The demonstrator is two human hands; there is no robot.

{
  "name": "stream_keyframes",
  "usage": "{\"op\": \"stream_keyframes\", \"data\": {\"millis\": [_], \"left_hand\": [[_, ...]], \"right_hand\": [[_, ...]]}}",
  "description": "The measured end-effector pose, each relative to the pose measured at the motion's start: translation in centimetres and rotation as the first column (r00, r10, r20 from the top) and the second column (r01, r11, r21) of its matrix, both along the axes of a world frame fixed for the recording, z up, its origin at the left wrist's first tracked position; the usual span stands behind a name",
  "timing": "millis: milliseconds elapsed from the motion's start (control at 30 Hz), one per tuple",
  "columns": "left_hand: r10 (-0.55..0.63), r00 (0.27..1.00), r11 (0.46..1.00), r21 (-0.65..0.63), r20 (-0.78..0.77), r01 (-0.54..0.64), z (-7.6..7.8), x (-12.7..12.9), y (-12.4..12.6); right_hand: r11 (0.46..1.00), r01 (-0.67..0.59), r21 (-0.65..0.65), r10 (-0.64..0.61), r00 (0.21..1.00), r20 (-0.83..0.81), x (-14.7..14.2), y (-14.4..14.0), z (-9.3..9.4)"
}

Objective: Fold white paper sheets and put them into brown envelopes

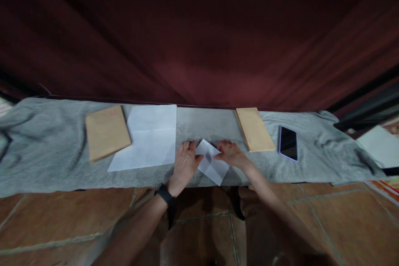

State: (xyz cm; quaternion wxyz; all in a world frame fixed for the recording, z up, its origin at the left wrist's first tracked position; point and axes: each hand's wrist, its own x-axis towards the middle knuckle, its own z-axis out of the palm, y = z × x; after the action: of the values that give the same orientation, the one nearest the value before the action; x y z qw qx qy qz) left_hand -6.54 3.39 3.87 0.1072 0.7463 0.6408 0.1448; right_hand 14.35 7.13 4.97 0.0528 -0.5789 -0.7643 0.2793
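Two bare forearms are reaching forward from the bottom of the view over a brown tiled floor point(77, 216), the left one wearing a dark wristband point(164, 193). Both hands are pressing down on a small folded white paper point(213, 165) lying on a grey cloth point(46, 153) that is covering a low surface. The left hand point(184, 163) is lying flat with fingers spread, its thumb resting on the paper's left edge; it is not closing around anything. The right hand point(230, 153) is also open, palm down, fingertips touching the paper's upper right edge. The folded paper is sitting tilted between the two hands, near the cloth's front edge. Just left of the left hand a larger creased white sheet point(149, 137) is lying flat, and a tan envelope point(106, 132) is overlapping its left side. Another tan envelope point(254, 129) is lying just beyond the right hand, with a dark phone point(288, 143) near it on the right. A dark red curtain point(199, 29) is hanging behind.
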Motion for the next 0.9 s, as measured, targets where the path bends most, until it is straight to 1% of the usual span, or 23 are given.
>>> {"op": "stream_keyframes", "data": {"millis": [67,100,133,167,200,233,267,300,333,367,400,433,467,500,567,633,667,700,733,767,833,900], "left_hand": [[0.020,0.995,1.000,-0.016,0.095,-0.019,-0.1,-0.1,0.5],[0.039,0.984,0.999,-0.032,0.172,-0.034,0.0,-0.2,0.8],[0.063,0.959,0.997,-0.058,0.276,-0.049,0.2,-0.4,1.2],[0.096,0.910,0.994,-0.092,0.403,-0.064,0.4,-0.7,1.7],[0.143,0.830,0.987,-0.135,0.539,-0.082,0.7,-1.0,2.1],[0.203,0.715,0.977,-0.188,0.670,-0.101,1.0,-1.4,2.6],[0.270,0.570,0.961,-0.249,0.776,-0.116,1.3,-1.8,3.0],[0.340,0.414,0.940,-0.319,0.844,-0.120,1.6,-2.2,3.3],[0.410,0.267,0.912,-0.396,0.872,-0.108,1.9,-2.5,3.6],[0.476,0.142,0.879,-0.471,0.868,-0.069,2.0,-2.7,3.8],[0.536,0.050,0.844,-0.536,0.843,-0.008,2.0,-2.8,3.8],[0.588,-0.007,0.807,-0.586,0.809,0.069,2.0,-2.6,3.7],[0.633,-0.032,0.769,-0.622,0.774,0.150,1.9,-2.3,3.4],[0.666,-0.036,0.732,-0.642,0.745,0.228,1.7,-1.8,3.0],[0.710,-0.005,0.655,-0.658,0.704,0.371,1.2,-0.5,1.9],[0.741,0.039,0.564,-0.652,0.671,0.507,0.9,0.7,0.9],[0.751,0.041,0.533,-0.642,0.659,0.551,0.8,1.2,0.5],[0.757,0.033,0.519,-0.632,0.652,0.575,0.8,1.6,0.2],[0.759,0.016,0.524,-0.625,0.651,0.578,0.7,1.9,0.0],[0.755,-0.008,0.547,-0.622,0.656,0.561,0.7,2.0,-0.1],[0.733,-0.051,0.613,-0.625,0.679,0.484,0.6,2.1,0.1],[0.692,-0.084,0.686,-0.617,0.717,0.385,0.5,2.0,0.6]], "right_hand": [[1.000,-0.017,-0.001,0.017,0.998,-0.067,0.2,0.2,-0.4],[1.000,-0.020,-0.003,0.019,0.991,-0.134,0.3,0.4,-0.6],[1.000,-0.014,-0.012,0.011,0.975,-0.222,0.4,0.5,-0.8],[0.999,0.005,-0.032,-0.015,0.946,-0.325,0.6,0.7,-1.0],[0.997,0.033,-0.072,-0.062,0.899,-0.433,0.7,0.8,-1.1],[0.990,0.057,-0.131,-0.119,0.836,-0.536,0.9,1.0,-1.1],[0.979,0.068,-0.195,-0.177,0.761,-0.624,1.1,1.1,-1.1],[0.967,0.068,-0.246,-0.225,0.681,-0.697,1.2,1.1,-0.9],[0.958,0.061,-0.280,-0.259,0.604,-0.754,1.3,1.2,-0.7],[0.954,0.056,-0.295,-0.278,0.534,-0.798,1.4,1.1,-0.4],[0.953,0.057,-0.297,-0.287,0.481,-0.828,1.4,1.1,-0.1],[0.953,0.066,-0.295,-0.293,0.446,-0.846,1.3,1.0,0.3],[0.951,0.079,-0.299,-0.304,0.428,-0.851,1.2,0.9,0.6],[0.946,0.088,-0.311,-0.317,0.428,-0.846,1.0,0.8,0.8],[0.938,0.101,-0.331,-0.339,0.462,-0.820,0.5,0.6,1.2],[0.937,0.120,-0.329,-0.342,0.509,-0.790,-0.1,0.7,1.3],[0.939,0.132,-0.317,-0.337,0.531,-0.778,-0.4,0.7,1.3],[0.943,0.142,-0.302,-0.329,0.550,-0.767,-0.7,0.7,1.3],[0.947,0.152,-0.285,-0.319,0.566,-0.760,-0.9,0.7,1.3],[0.950,0.159,-0.269,-0.310,0.577,-0.756,-1.0,0.6,1.3],[0.952,0.186,-0.244,-0.307,0.590,-0.747,-1.1,0.3,1.1],[0.946,0.244,-0.212,-0.320,0.616,-0.720,-0.9,-0.3,0.8]]}}
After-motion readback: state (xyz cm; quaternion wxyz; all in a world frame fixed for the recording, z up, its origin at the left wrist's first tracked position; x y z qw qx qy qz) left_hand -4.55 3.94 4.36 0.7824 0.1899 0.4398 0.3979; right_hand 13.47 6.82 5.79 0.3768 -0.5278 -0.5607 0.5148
